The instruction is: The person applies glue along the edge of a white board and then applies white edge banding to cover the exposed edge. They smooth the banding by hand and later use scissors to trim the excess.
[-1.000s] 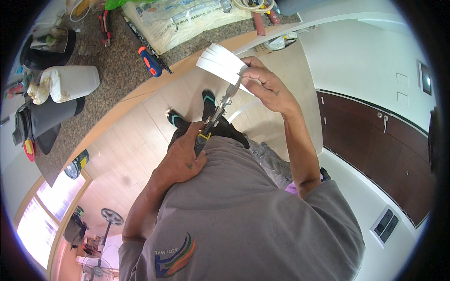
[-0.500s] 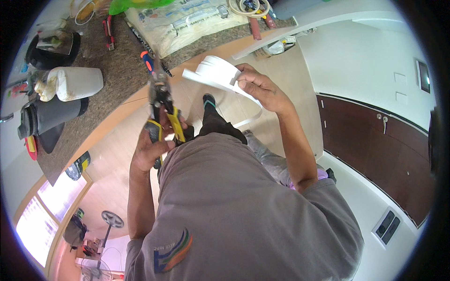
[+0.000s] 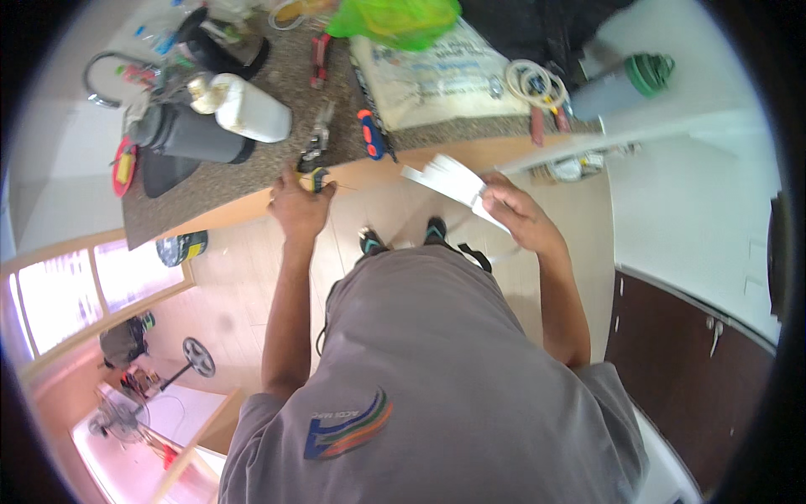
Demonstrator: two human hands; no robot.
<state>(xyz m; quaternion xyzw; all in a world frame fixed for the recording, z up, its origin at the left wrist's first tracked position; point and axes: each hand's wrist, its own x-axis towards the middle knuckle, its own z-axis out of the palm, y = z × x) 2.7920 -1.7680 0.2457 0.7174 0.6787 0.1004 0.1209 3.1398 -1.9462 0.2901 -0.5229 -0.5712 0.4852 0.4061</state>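
At the front edge of the countertop [image 3: 201, 189], my left hand [image 3: 300, 208] is closed on the yellow-and-black handles of metal snips [image 3: 316, 144]. The blades of the snips point away from me and lie over the counter. My right hand [image 3: 522, 217] pinches a loose coil of flat white strip [image 3: 449, 179] in the air before the counter. Part of the strip hangs below that hand, partly hidden behind it. A blue-and-orange handled tool [image 3: 370, 134] lies on the counter, right of the snips.
Left on the counter are a white plastic bottle [image 3: 256, 109], a dark grey bottle [image 3: 197, 134] and a red-handled tool [image 3: 319, 60]. Farther back lie a white sack [image 3: 441, 84], a green bag [image 3: 395, 21] and cream rings [image 3: 533, 82]. A bucket [image 3: 180, 249] stands below the counter.
My left hand has carried the snips forward and up from near my body to the counter. The view has shifted. The coil looks more bunched in my right hand.
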